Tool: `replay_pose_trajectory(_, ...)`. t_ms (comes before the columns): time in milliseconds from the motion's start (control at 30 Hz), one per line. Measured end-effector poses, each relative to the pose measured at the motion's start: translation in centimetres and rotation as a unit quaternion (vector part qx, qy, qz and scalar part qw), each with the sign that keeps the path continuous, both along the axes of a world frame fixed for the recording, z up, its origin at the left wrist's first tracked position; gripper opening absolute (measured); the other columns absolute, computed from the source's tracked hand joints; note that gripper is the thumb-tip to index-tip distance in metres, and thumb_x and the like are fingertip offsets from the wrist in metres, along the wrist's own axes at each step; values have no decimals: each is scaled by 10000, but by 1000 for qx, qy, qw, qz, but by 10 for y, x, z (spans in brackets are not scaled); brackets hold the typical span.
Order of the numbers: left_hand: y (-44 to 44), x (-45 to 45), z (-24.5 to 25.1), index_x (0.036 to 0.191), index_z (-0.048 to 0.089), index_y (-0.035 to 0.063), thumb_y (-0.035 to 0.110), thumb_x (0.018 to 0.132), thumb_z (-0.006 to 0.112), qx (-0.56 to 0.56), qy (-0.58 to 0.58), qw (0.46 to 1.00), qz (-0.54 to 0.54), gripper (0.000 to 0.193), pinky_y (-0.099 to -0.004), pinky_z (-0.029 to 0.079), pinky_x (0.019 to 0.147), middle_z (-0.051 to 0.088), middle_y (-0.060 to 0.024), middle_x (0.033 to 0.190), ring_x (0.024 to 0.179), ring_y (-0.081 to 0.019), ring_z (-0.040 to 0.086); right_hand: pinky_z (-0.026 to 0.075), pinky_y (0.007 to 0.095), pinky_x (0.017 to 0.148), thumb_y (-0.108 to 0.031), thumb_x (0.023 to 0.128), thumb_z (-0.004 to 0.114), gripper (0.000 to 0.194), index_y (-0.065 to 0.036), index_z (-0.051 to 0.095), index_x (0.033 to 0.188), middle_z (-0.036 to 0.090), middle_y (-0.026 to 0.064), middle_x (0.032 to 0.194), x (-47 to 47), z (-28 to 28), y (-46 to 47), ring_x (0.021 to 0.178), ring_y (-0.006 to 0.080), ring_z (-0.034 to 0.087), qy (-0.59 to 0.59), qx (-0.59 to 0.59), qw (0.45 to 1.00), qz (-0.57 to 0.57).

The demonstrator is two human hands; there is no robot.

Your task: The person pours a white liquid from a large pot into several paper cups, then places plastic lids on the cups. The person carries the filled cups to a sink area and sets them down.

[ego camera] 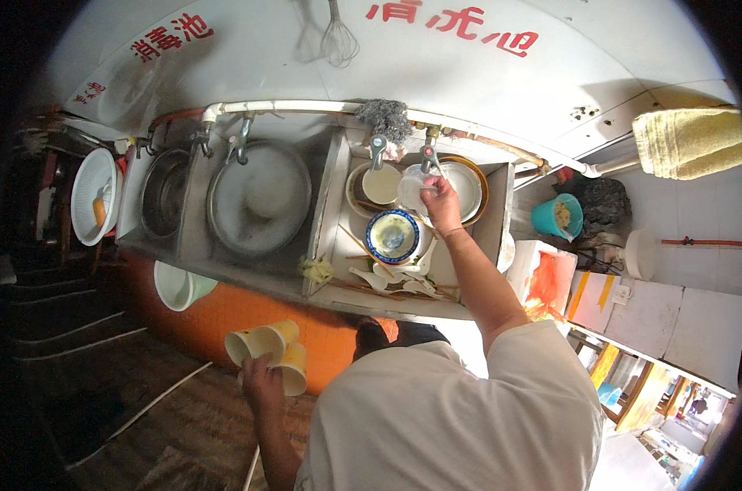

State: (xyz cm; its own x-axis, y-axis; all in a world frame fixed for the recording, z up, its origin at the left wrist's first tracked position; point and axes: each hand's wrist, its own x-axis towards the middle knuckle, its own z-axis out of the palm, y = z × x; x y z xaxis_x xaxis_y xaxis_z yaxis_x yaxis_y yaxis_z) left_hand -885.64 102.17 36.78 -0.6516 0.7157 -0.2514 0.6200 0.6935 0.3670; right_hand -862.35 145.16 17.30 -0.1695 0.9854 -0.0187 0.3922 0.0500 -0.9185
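My left hand (263, 380) grips several yellow paper cups (271, 341) low at the left, their pale mouths turned outward. Over the right sink basin, my right hand (439, 202) pinches the rim of a clear plastic lid or shallow container (412, 186). White plates (463, 191) lie beneath that hand, beside a brown-rimmed dish. Left of it is a small pale bowl (382, 185), and nearer me a blue-patterned bowl (392, 237) with leftover liquid. White soup spoons (371, 279) and wooden chopsticks (360, 244) lie jumbled at the basin's near side.
Taps (429, 156) project over the sink from the wall pipe. A large metal pan (259, 196) of cloudy water fills the middle basin. The basin's divider (329, 202) bears a greenish scrap. At right stand a teal bucket (555, 216) with food scraps and a white box (524, 270).
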Motion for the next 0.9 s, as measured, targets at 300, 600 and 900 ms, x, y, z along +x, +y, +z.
replay_pose_trajectory(300, 160, 9, -42, 1130, 667, 53, -7, 755, 722, 74, -54, 966, -241, 383, -473, 529, 894, 574, -192, 1161, 1042, -398, 622, 433, 229, 610, -95, 875, 694, 181, -81, 605, 1033, 595, -27, 838, 70, 3, -47, 702, 79, 529, 162, -250, 950, -91)
replay_pose_trajectory(600, 393, 91, -125, 999, 674, -19, 33, 816, 582, 28, 21, 859, -510, 212, -487, 548, 794, 600, -264, 1123, 901, -395, 687, 515, 271, 713, -32, 868, 662, 186, -84, 579, 1026, 640, 39, 974, 190, 62, -118, 841, 136, 609, 235, -243, 917, -209)
replay_pose_trajectory(900, 418, 105, -127, 981, 657, 3, 91, 871, 578, 48, 48, 844, -532, 162, -481, 553, 746, 619, -232, 1127, 885, -369, 688, 536, 297, 769, 7, 885, 640, 180, -89, 576, 1023, 648, 58, 986, 233, 69, -149, 875, 158, 631, 319, -237, 871, -288)
